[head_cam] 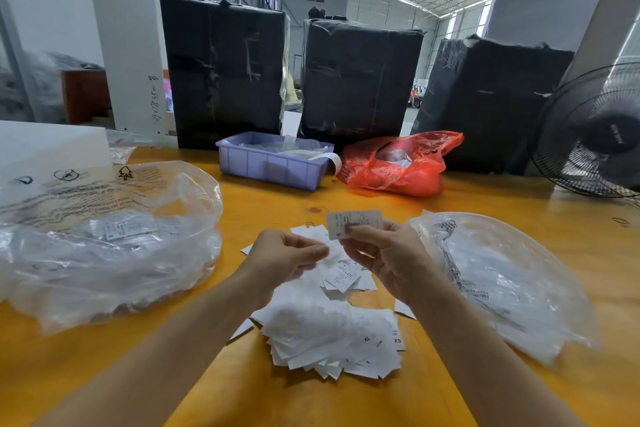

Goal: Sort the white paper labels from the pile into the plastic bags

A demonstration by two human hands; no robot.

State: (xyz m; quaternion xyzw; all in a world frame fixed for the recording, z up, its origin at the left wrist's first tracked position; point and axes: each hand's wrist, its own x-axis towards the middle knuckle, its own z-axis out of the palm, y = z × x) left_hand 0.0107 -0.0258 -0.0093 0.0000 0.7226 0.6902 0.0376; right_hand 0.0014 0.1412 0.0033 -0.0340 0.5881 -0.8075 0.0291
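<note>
A pile of white paper labels (332, 333) lies on the yellow table in front of me, some printed XL and XS. My right hand (384, 256) pinches one label (353, 222) and holds it up above the pile. Just left of it, my left hand (287, 260) hovers over the pile with its fingers curled, and I see nothing in it. A clear plastic bag (104, 246) with labels inside lies to the left. Another clear plastic bag (502, 281) lies to the right.
A blue plastic bin (270, 166) and a red plastic bag (398, 166) sit at the back of the table (277, 204). Three black wrapped bales (356, 80) stand behind them. A black fan (592, 135) stands at the right edge.
</note>
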